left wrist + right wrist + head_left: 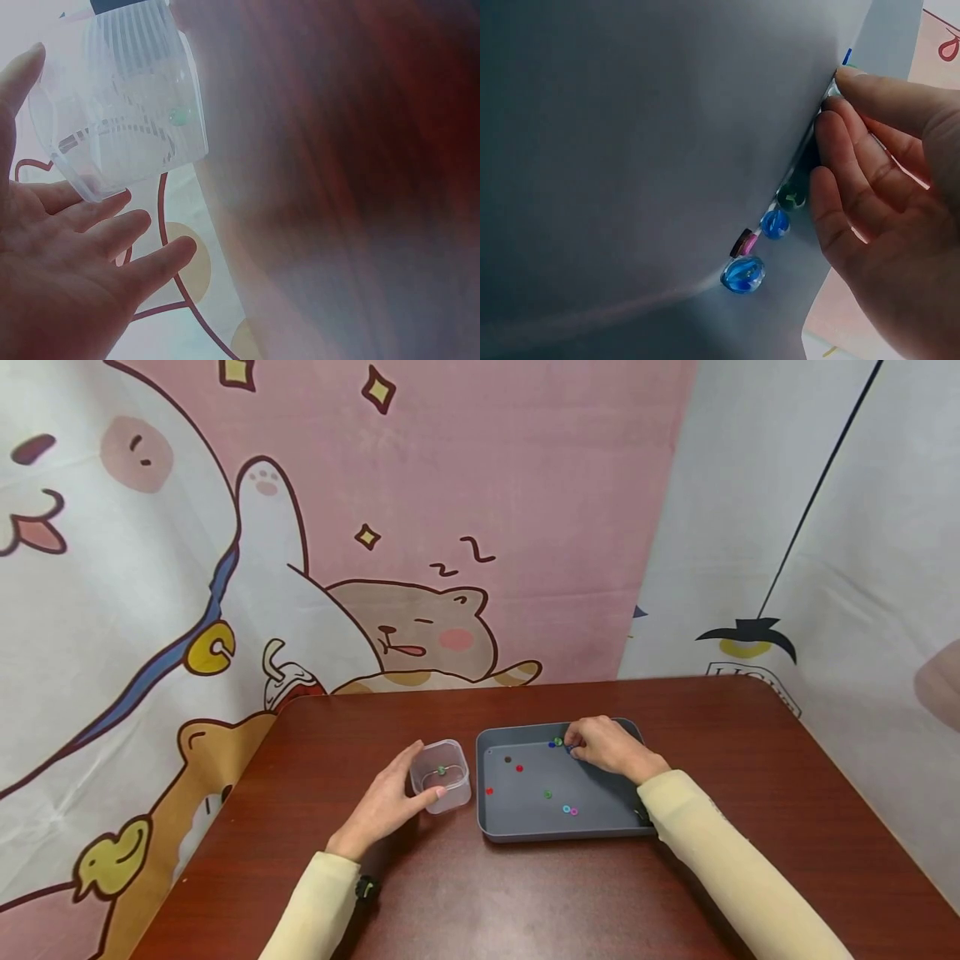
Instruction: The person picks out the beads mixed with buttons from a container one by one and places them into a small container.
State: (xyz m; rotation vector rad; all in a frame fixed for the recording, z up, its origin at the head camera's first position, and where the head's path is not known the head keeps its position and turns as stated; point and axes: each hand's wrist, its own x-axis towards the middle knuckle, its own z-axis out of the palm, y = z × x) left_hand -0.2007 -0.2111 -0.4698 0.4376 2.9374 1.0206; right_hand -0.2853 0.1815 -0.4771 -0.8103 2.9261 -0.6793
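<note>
In the head view my left hand holds a clear plastic container, thumb at its near side and fingers at its far left side. A green marble shows through the container wall in the left wrist view. My right hand reaches over the far right part of a grey tray. Its thumb and fingertips pinch a small glassy marble, mostly hidden by them. Close to that hand, in the right wrist view, lie a green marble, a blue marble and a larger blue marble.
Red pieces, a green ring, a turquoise ring and a pink ring are scattered across the tray. Tray and container stand side by side on a brown wooden table. A printed cloth hangs behind the table.
</note>
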